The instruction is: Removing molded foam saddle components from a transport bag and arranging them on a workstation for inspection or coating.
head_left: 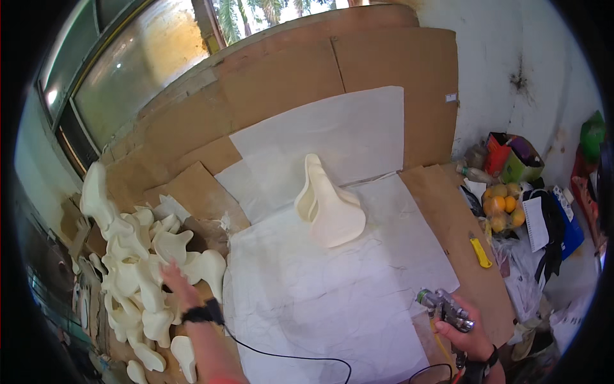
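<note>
Reaching into the cream pile (pixel 131 272) seems the step in hand: the left hand (pixel 179 285) is there, its grip impossible to tell, while the right hand (pixel 470 329) has fingers wrapped round the spray gun (pixel 451 312). Lifting would call for clearing crowded neighbours; open paper (pixel 320 307) fronts the lone piece (pixel 342 221).

Head fisheye | from above | faces down, forward | near white paper (pixel 320 291)

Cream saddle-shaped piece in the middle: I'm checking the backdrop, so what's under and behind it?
White paper lies under the cream piece; more white paper rises behind it, with brown cardboard beyond. What its body covers cannot be seen.
</note>
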Tool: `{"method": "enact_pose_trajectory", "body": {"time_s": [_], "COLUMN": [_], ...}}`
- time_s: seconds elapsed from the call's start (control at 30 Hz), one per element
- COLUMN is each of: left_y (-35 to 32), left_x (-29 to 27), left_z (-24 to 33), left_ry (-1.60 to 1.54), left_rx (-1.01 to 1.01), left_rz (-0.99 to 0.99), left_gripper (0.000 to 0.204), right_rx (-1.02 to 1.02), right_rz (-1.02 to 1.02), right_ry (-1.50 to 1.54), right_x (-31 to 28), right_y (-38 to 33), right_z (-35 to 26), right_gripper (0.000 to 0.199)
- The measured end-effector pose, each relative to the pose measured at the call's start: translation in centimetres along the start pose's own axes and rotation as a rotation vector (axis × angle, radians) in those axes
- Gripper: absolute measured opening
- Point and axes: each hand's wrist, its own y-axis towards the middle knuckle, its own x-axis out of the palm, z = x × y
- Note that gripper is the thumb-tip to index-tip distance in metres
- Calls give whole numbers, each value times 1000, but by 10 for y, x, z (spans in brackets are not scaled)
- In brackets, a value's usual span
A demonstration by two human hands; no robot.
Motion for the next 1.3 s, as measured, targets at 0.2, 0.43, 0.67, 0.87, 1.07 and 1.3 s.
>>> {"method": "enact_pose_trajectory", "body": {"time_s": [0.2,0.43,0.67,0.87,1.07,1.3], "left_y": [-119,-142,-159,-89,-92,-106], "left_x": [71,263,264,127,194,318], "left_z": [-167,-219,-214,-180,-170,-225], "left_ry": [118,273,427,-1,-90,52], "left_rx": [-486,-52,180,-132,-186,-28], "left_rz": [-148,-650,-597,-336,-646,-822], "left_gripper": [51,61,43,35,35,67], "right_rx": [-192,-63,7,-200,-77,40], "right_rz": [238,122,115,141,88,72], "right_ry": [279,70,12,219,68,165], "right_x": [33,25,7,17,8,20], "right_y": [2,8,36,50,62,54], "right_z": [-61,-29,-7,-47,-2,8], "right_gripper": [60,64,61,60,58,55]}}
